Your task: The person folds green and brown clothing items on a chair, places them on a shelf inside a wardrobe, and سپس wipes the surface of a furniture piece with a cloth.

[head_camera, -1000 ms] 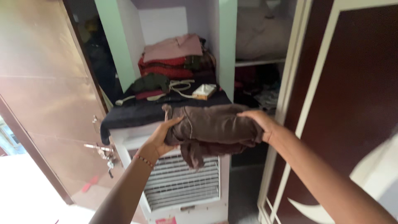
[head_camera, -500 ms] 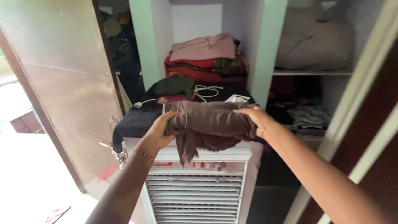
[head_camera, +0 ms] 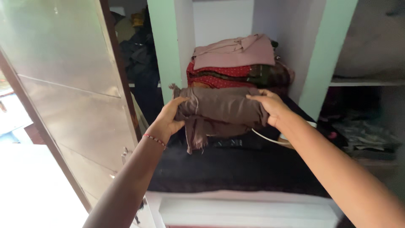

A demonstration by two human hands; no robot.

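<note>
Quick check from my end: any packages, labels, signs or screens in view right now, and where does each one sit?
None that I can make out.
A small pale patch shows on the black cloth under the folded brown garment, too blurred to tell whether it is a label.
The left hand and right hand hold that garment in front of the stacked clothes.

A dark cloth (head_camera: pixel 236 169) covers the white cooler top (head_camera: pixel 249 207), a white cord (head_camera: pixel 265 138) lying on it.
</note>
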